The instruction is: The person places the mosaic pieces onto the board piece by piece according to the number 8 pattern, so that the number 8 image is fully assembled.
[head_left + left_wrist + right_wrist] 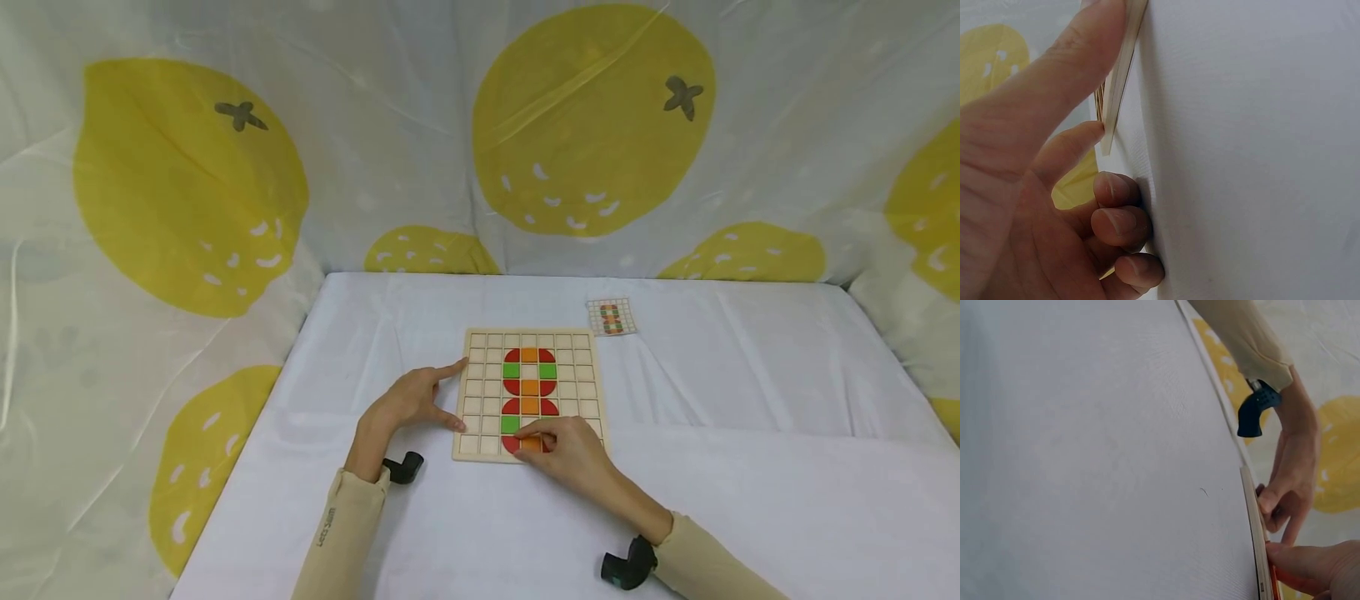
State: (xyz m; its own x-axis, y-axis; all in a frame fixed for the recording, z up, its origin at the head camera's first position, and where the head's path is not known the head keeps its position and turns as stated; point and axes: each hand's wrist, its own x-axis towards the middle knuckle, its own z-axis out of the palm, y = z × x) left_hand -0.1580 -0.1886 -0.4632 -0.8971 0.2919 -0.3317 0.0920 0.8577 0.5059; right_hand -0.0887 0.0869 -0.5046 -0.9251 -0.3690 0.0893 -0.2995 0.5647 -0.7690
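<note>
A square wooden grid board (480,387) lies flat on the white table. Red quarter-round tiles (512,387), orange square tiles (529,387) and green square tiles (547,371) form a figure in its middle columns. My left hand (408,402) touches the board's left edge with spread thumb and index finger; its other fingers bend beneath the palm in the left wrist view. My right hand (573,454) reaches over the bottom row, thumb and index fingertips at the red and orange tiles there. It covers part of the lower right tiles; whether it pinches one is unclear.
A small pattern card (612,317) with a matching figure lies beyond the board's upper right corner. Black wrist devices (628,564) sit at both sleeves. A lemon-print curtain (420,125) hangs behind the table (750,500).
</note>
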